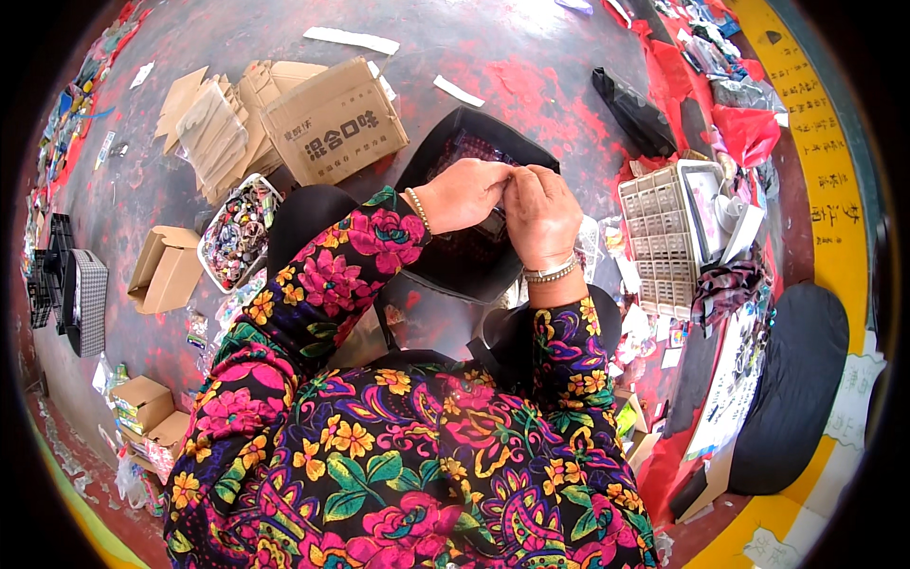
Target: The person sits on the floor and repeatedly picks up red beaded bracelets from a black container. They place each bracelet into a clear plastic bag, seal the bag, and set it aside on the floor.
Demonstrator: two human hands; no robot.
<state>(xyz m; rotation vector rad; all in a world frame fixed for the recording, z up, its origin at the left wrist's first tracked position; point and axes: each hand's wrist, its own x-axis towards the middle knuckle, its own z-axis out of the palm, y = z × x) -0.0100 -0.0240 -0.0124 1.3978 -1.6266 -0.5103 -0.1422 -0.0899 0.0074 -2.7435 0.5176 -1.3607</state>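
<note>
My left hand (460, 196) and my right hand (542, 211) meet fingertip to fingertip in front of me. Both are closed in a pinch, and whatever lies between the fingers is too small or hidden to make out. Below them is a black open-topped container (431, 261), partly covered by my hands and wrists. Dark reddish small items (471, 152) show inside it, too indistinct to name. Beaded bracelets circle both wrists, and flowered sleeves cover my arms.
Cardboard boxes (332, 123) and flattened cardboard lie ahead on the left. Beside my left arm stands a white basket (206, 254) of colourful small items. A cream plastic crate (654, 237) sits at right, near a black bag (630, 109). A dark oval cushion-like object (796, 389) lies farther right.
</note>
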